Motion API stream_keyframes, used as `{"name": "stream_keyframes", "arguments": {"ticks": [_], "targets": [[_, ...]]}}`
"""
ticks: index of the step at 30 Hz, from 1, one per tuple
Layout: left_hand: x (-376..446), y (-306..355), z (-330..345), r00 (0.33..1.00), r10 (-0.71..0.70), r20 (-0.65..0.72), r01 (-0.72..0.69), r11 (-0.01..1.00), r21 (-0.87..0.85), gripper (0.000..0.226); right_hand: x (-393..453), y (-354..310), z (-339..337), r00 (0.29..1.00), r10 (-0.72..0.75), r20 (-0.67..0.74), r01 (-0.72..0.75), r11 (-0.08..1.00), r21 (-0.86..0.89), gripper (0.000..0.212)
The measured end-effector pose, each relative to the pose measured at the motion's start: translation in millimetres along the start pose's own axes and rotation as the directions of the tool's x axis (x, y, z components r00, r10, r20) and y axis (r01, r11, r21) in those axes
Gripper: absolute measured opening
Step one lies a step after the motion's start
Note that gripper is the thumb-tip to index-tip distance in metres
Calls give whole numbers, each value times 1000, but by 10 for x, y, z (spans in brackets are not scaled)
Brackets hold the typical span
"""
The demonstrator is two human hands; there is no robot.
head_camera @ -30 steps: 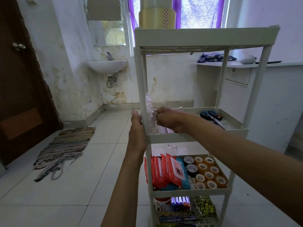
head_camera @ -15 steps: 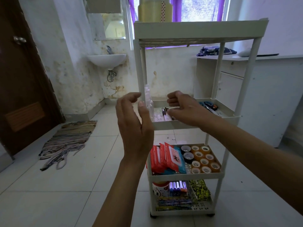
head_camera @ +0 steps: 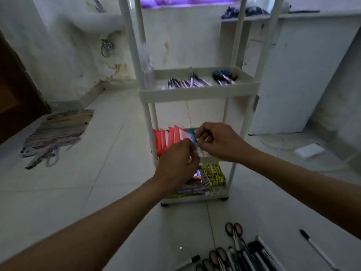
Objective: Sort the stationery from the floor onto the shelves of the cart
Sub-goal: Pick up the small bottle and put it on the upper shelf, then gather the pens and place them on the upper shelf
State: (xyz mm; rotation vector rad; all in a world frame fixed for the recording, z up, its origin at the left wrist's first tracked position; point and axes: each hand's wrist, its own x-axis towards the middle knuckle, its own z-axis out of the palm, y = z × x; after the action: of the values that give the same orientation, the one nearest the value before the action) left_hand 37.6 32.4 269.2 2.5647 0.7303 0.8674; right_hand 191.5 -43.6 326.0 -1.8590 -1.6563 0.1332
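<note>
My left hand (head_camera: 178, 163) and right hand (head_camera: 218, 141) meet with curled fingers at the cart (head_camera: 197, 92); I cannot tell if they hold anything. Scissors (head_camera: 234, 234) wait at 5 o'clock.

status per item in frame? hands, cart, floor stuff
left hand: fingers curled, grip contents unclear
right hand: fingers curled, grip contents unclear
cart: upright, shelves loaded
clear bottle: upright on shelf corner
red packs: standing on edge
scissors: on floor, unsorted
pen: on floor, apart
</note>
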Motion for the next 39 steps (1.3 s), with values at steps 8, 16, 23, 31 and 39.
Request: {"name": "stream_keyframes", "arguments": {"ticks": [8,16,23,31,39], "targets": [[-521,-230,735,898,-41,437,-37,985,169,22,-802,1026,647,922,206,328,-171,976,-132,13],[-1200,-593,1433,542,-135,829,-165,951,263,35,-1727,1953,1011,607,513,607,-273,852,-447,36],[-1186,-307,1851,336,73,939,-342,938,50,31,-2340,2443,1042,339,701,627,-358,713,-603,62],[-1124,35,2342,220,253,942,-511,853,-110,23,-2706,2754,1282,357,714,603,-429,698,-573,42],[-1193,-22,2656,251,269,930,-439,888,-139,31,-2799,2907,1333,401,674,620,-446,735,-511,35]]}}
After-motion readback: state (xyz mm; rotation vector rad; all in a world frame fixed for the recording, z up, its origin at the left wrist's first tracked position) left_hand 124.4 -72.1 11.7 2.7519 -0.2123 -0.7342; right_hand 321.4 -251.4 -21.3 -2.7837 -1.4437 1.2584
